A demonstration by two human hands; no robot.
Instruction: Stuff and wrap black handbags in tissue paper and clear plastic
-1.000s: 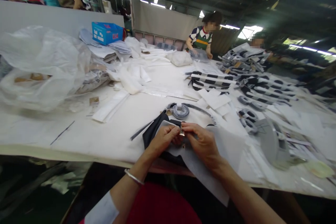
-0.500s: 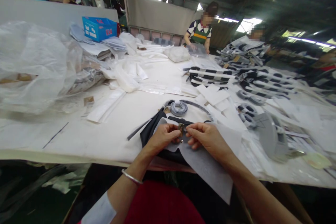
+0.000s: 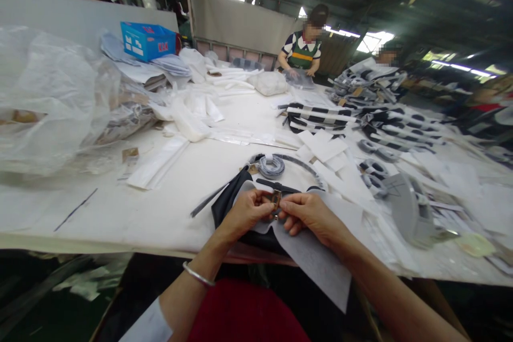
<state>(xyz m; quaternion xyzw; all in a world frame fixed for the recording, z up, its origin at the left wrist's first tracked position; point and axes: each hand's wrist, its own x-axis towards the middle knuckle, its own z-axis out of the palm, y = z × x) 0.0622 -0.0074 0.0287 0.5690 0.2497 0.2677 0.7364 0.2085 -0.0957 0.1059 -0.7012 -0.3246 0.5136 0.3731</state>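
Observation:
A black bag (image 3: 225,200) lies at the table's near edge, partly covered by a thin white sheet (image 3: 320,264) that hangs over the edge. At its middle is a small gold-coloured metal clasp (image 3: 276,197). My left hand (image 3: 246,212) pinches the clasp from the left, fingers closed. From the right, my right hand (image 3: 310,215) meets it with thumb and forefinger pressed together at the clasp's edge. Just behind them runs a black strap (image 3: 276,186). A wrapped, coiled strap (image 3: 271,166) lies inside the curve of the bag's wrapped handle (image 3: 306,164).
Clear plastic bags (image 3: 52,101) pile up on the left, near a blue box (image 3: 147,41). Black-and-white bags (image 3: 320,117) and white paper pieces (image 3: 326,147) lie on the right, with a grey roll (image 3: 406,208). Across the table stands a co-worker (image 3: 300,53).
My right hand has moved slightly left, its fingertips now at the clasp. The clasp has turned so its frame-like face shows more. The whole view has shifted a little.

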